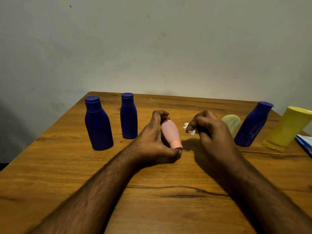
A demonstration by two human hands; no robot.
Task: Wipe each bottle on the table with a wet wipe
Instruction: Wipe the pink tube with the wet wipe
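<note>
Pink bottle (170, 133) lies tilted, cap toward the camera, gripped by curled left hand (154, 141) fingers over the surface (152, 191); right hand (211, 130) fingers pinch a white wipe (189, 129). No label is readable.

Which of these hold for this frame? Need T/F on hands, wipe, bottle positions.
1. The left hand holds the pink bottle. True.
2. The pink bottle stands upright on its base. False: it is tipped over, with its cap pointing toward the camera.
3. The right hand pinches the white wipe. True.
4. The wipe is pressed against the pink bottle. False: there is a gap between them.
5. Two blue bottles stand to the left of the left hand. True.
6. The yellow bottle sits at the table's left edge. False: it is at the far right, cap down.
</note>
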